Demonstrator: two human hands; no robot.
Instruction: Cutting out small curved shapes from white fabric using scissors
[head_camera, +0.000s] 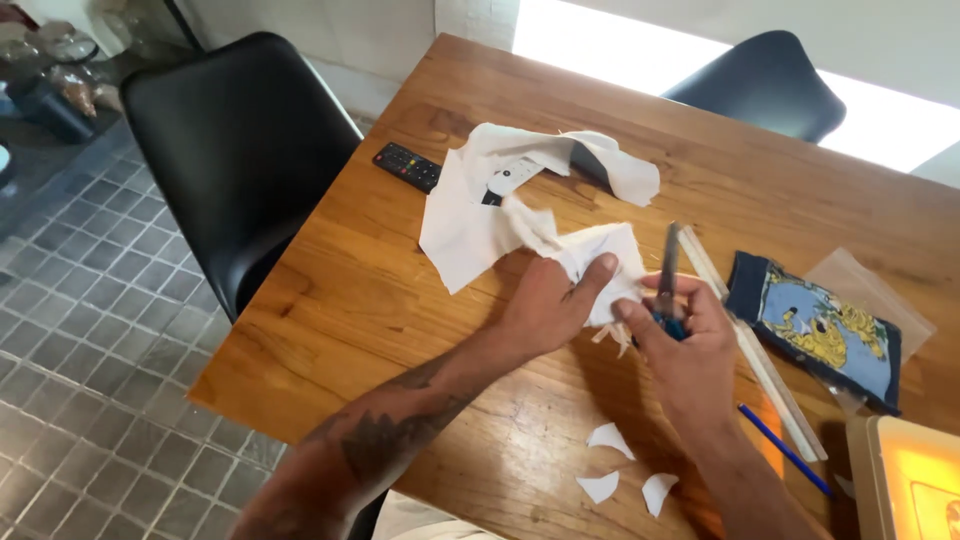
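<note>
Left hand grips white fabric mid-counter; right hand closes round blue-handled scissors, blades upright; thumb lies near the blades and could likely get nicked.

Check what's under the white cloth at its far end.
A black remote pokes out from beneath the white cloth on the wooden table. Its other end is covered, and so is anything else beneath.

Wooden table, black chairs, grey tiled floor, perhaps bright window light.
</note>
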